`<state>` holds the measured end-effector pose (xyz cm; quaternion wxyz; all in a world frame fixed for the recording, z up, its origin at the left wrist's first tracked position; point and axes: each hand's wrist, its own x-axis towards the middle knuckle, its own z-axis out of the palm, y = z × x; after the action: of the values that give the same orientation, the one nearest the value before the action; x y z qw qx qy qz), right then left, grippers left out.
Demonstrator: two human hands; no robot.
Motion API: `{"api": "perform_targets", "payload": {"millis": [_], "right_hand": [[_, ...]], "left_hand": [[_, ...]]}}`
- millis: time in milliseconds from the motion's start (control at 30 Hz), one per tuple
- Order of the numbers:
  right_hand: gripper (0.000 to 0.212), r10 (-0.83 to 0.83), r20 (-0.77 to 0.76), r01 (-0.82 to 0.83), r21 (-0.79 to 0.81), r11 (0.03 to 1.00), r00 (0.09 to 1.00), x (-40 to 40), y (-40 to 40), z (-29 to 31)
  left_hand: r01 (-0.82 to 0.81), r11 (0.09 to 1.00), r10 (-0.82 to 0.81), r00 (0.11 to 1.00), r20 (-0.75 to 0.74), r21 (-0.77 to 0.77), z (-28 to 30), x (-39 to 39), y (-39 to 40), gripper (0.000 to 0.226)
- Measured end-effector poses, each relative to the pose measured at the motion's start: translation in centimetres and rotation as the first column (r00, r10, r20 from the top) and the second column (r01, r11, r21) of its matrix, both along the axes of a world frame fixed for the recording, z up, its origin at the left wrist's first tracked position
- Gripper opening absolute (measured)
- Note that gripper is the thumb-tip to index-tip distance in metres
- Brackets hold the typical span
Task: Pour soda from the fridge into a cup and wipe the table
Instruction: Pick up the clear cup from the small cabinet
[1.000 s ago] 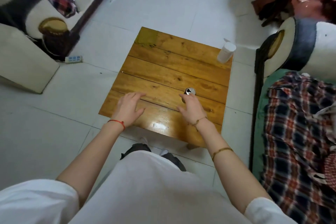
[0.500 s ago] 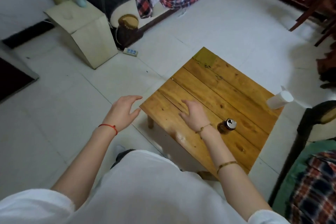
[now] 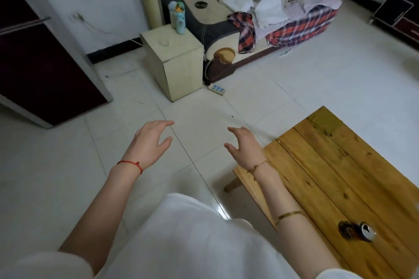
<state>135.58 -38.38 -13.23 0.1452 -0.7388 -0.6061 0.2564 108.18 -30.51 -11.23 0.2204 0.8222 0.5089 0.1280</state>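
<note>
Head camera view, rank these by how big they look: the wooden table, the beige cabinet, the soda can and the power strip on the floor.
1. wooden table, partly cut off by the frame edge
2. beige cabinet
3. soda can
4. power strip

The can sits much nearer the camera than the strip, so their true order is unsure.

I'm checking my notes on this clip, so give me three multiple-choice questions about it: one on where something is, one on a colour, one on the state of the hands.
1. Where does the soda can stand?
A. on the wooden table
B. on the floor
C. on the cabinet

2. What colour is the string on the left wrist?
A. blue
B. red
C. green

3. What do the left hand and right hand hold?
A. a cup
B. a cloth
C. nothing

Answers: 1 A, the can sits on the planks; 2 B, a red string shows; 3 C, both hands are spread and bare.
</note>
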Motion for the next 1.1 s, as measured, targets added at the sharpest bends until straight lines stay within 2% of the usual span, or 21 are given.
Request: {"api": "perform_targets", "payload": {"millis": [233,567,900,1100], "right_hand": [[0.054,0.091,0.003,-0.091,0.015,0.996,0.996,-6.6,7.7,0.7],[0.055,0.176,0.013,-0.176,-0.004,0.984,0.984,-10.1,20.5,-0.4],[0.054,0.239,0.009,-0.239,0.034,0.97,0.971,-11.2,39.3,0.1],[0.053,0.251,0.028,-0.252,0.095,0.963,0.968,-10.7,50.2,1.7]], "left_hand": [[-0.062,0.998,0.062,0.998,0.005,0.006,0.7,-6.2,6.1,0.042],[-0.188,0.982,0.189,0.981,0.038,-0.034,0.1,-9.3,15.8,0.043],[-0.229,0.973,0.23,0.973,0.026,-0.023,1.3,-10.3,32.6,0.043],[-0.221,0.974,0.222,0.975,-0.007,0.047,2.7,-10.5,43.1,0.043]]}}
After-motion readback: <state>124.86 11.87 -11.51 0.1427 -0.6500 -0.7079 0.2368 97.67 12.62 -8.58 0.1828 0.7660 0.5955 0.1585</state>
